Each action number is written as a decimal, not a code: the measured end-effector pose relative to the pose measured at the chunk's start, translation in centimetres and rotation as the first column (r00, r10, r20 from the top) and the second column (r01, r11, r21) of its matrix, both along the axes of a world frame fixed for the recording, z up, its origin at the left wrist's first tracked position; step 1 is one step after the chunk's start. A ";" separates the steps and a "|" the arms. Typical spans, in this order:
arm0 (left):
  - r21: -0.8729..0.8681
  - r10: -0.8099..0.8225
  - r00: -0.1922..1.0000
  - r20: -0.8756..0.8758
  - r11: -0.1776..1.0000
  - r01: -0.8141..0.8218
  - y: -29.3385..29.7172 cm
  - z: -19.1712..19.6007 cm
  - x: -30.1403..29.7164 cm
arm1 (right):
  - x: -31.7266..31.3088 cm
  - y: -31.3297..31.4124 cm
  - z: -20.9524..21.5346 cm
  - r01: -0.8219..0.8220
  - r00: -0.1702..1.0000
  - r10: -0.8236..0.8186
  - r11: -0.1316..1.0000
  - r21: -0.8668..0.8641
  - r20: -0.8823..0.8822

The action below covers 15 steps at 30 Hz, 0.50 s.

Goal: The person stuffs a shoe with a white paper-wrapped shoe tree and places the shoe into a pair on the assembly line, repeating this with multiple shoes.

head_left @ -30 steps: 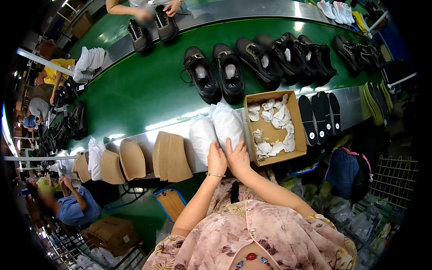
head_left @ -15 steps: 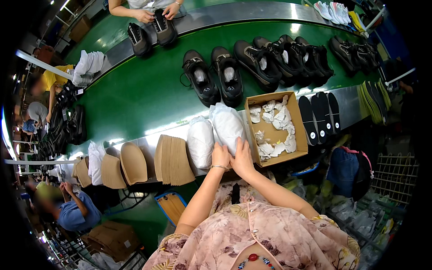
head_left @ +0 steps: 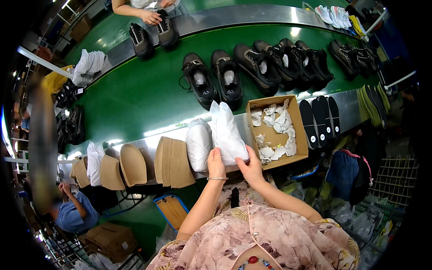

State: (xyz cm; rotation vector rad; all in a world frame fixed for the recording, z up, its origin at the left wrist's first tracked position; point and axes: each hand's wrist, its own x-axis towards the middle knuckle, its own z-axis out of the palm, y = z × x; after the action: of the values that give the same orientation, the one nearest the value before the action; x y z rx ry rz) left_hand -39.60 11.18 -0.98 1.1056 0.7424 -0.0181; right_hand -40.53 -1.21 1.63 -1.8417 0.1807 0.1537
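Note:
Two white piles of what looks like tissue paper lie side by side on the metal ledge in front of me. My left hand (head_left: 216,165) grips the lower left edge of the right-hand pile (head_left: 228,135), its fingers partly hidden. My right hand (head_left: 251,167) pinches that pile's lower right corner, thumb on top. The other white pile (head_left: 198,146) lies just left, touched by neither hand. To the right stands an open cardboard box (head_left: 300,135) with crumpled paper (head_left: 282,120) in it.
Beyond the ledge, a pair of dark shoes (head_left: 227,81) and several more stand on the green belt (head_left: 130,90). Stacked brown card inserts (head_left: 171,162) sit left; black insoles (head_left: 315,118) lie right of the box. Across the belt, a person's hand (head_left: 150,17) touches a shoe.
My hands have moved apart, the right one outward to the corner of the right-hand pile. That pile now looks narrower and more creased. The person opposite has shifted their hands.

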 end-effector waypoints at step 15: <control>-0.477 0.036 0.971 0.236 0.875 0.083 -0.3 7.7 0.2 | 1.1 -0.2 2.4 0.291 0.905 0.148 0.470 0.833 -0.399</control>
State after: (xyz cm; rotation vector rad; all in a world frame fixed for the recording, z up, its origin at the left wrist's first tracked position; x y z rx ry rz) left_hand -39.38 10.84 6.72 0.6192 0.4685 -0.0869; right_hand -39.43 -1.42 4.04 -0.6948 0.4004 0.4958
